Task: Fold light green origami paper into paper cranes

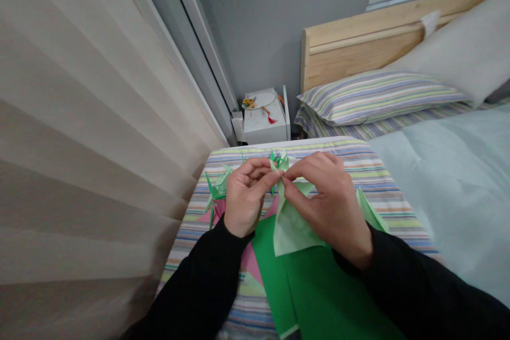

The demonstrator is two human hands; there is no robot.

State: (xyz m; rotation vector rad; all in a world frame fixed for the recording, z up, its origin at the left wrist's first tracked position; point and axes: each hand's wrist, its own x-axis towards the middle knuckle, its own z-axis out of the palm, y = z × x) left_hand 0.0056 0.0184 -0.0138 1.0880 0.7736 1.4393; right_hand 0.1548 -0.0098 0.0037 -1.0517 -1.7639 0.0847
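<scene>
Between my two hands is a sheet of pale green origami paper (pixel 292 226), partly folded, its lower part hanging over dark green paper. My left hand (pixel 247 194) pinches its upper edge between thumb and fingers. Close beside it, my right hand (pixel 326 196) pinches the same edge, the fingertips of both hands almost touching. Dark green sheets (pixel 330 287) lie below on the striped cloth, with pink paper (pixel 250 265) partly under them. Folded green paper cranes (pixel 218 187) stand left of my left hand, and more folded green pieces sit behind my fingers, partly hidden.
A striped cloth (pixel 350 162) covers the table. Beyond it stands a white cabinet (pixel 265 133) with a round hoop and a red tassel (pixel 271 119). A pale curtain (pixel 99 143) hangs at left. At right is a bed with a striped pillow (pixel 382 96) and light blue bedding (pixel 458 170).
</scene>
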